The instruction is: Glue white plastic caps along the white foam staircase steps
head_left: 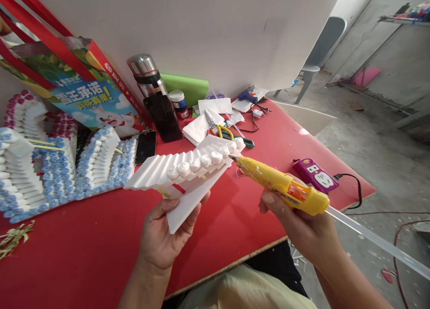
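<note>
My left hand (166,230) is closed around the base of a white foam model staircase (198,197), lifted above the red table. White rolled pieces (195,165) sit in a row along the near edge of its steps. In my right hand (298,221) is a yellow hot glue gun (278,181), its nozzle at the row's right end; whether it touches cannot be made out. From the gun's back a long clear glue stick (376,237) runs to the right. My right fingers are partly hidden behind the gun.
Finished-looking models with blue-tipped rolls (55,170) stand on the left beside a colourful bag (90,89). Behind are a thermos (143,69), a propped phone (163,116), a flat phone (145,148), scissors (215,121) and a blue glue gun (247,96). A purple power socket (314,174) lies right.
</note>
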Demonstrator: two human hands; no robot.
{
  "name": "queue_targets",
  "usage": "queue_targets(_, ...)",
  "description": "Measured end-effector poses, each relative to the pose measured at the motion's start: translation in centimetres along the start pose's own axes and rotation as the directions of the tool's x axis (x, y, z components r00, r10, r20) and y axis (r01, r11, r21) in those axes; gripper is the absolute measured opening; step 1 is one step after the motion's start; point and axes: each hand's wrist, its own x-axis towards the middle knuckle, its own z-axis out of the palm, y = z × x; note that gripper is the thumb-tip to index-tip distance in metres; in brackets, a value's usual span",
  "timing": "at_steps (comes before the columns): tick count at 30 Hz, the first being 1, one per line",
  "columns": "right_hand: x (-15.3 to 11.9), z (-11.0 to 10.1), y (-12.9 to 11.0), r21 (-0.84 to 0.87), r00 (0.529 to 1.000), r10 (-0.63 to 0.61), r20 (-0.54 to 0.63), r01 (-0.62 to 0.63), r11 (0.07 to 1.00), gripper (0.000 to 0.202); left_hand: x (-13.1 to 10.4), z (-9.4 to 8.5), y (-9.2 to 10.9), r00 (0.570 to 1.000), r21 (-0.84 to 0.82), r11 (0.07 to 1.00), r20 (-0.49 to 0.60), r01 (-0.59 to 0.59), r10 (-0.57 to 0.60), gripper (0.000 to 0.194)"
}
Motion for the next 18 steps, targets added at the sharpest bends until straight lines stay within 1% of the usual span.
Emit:
queue_targets(3,0.08,-0.1,-0.05,-0.009,1.0,-0.009,0.027,0.009,1.0,0.021,0.03,-0.25,0.03,1.0,-0.007,1.0,0.018,0.004,-0.004,0.066)
queue_targets(8,0.07,-0.11,0.04,0.04,1.0,0.018,-0.014,-0.018,0.999,0.023,-0.06,-0.72,0.13,1.0,-0.021,1.0,-0.012,0.016,-0.016,0.067)
queue_targets(10,0.13,-0.17,0.07,0.06,1.0,0.009,-0.011,-0.008,0.998,0.021,-0.09,-0.86,0.18,1.0,-0.017,1.0,-0.014,0.013,-0.013,0.067)
queue_targets(13,0.28,-0.27,0.0,0.072,1.0,-0.005,0.028,0.003,0.997,0.015,-0.1,-0.93,0.24,1.0,-0.018,1.0,-0.019,0.017,-0.018,0.067)
queue_targets(18,0.32,-0.33,-0.12,0.021,0.999,-0.028,0.044,0.027,0.999,0.009,-0.1,-0.85,0.26,0.999,-0.016,1.0,-0.023,0.027,-0.027,0.063)
